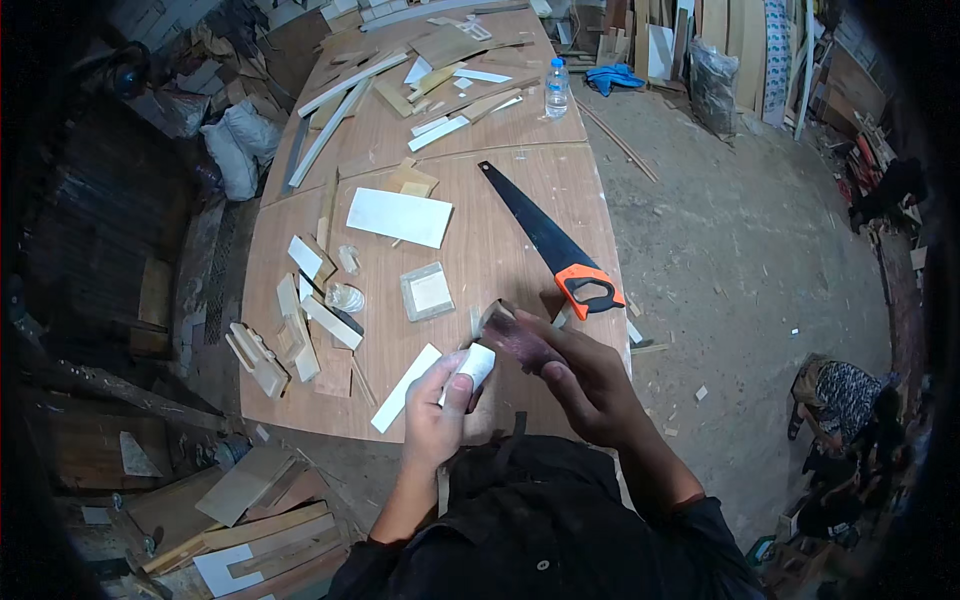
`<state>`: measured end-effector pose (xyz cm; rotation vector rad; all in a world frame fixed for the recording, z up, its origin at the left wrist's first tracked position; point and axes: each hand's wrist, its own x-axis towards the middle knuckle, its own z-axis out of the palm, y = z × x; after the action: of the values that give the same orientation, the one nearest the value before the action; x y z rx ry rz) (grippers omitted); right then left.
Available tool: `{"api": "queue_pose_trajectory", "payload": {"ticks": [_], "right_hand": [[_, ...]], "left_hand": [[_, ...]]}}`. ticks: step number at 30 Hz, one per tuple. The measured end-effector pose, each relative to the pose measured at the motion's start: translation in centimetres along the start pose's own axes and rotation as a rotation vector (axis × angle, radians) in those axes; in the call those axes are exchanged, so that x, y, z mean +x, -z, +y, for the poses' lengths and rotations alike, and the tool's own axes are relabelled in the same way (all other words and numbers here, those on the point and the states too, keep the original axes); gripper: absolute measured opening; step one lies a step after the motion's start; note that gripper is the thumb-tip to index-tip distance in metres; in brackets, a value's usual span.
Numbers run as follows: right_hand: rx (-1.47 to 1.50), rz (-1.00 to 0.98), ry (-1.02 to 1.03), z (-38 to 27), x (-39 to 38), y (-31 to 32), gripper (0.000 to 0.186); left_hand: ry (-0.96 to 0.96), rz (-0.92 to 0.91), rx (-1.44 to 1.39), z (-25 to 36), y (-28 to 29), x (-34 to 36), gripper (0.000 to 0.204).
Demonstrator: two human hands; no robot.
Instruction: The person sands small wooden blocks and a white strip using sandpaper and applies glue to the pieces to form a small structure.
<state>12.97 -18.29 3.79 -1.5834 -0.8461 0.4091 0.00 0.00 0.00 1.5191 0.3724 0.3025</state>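
Black shirt [540, 515] closest; hands [434, 422] grip white block [481, 361], maroon sheet [518, 343].

this is a woodworking workshop: a handsaw [543, 228] with an orange handle lies on the broad surface [480, 240] among wooden strips [328, 136] and offcuts, long boards [744, 60] stand upright at the far side, scrap panels [245, 485] are heaped at lower left, and debris dots the grey floor [700, 280].

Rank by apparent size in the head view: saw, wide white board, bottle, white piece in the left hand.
1. Saw
2. Wide white board
3. Bottle
White piece: unranked; the left hand hides part of it.
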Motion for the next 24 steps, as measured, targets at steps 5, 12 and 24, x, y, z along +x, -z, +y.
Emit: {"api": "queue_pose_trajectory", "payload": {"ticks": [5, 12, 24], "right_hand": [[-0.163, -0.058, 0.053, -1.6, 0.5, -0.4, 0.046], [-0.485, -0.057, 0.066, -0.1, -0.8, 0.4, 0.046], [-0.048, 0.063, 0.067, 0.6, -2.4, 1.2, 0.044]], "left_hand": [[-0.036, 0.05, 0.098, 0.2, -1.0, -0.4, 0.03], [-0.084, 0.103, 0.072, -0.5, -0.4, -0.5, 0.034], [-0.098, -0.129, 0.12, -0.3, -1.3, -0.6, 0.043]]}}
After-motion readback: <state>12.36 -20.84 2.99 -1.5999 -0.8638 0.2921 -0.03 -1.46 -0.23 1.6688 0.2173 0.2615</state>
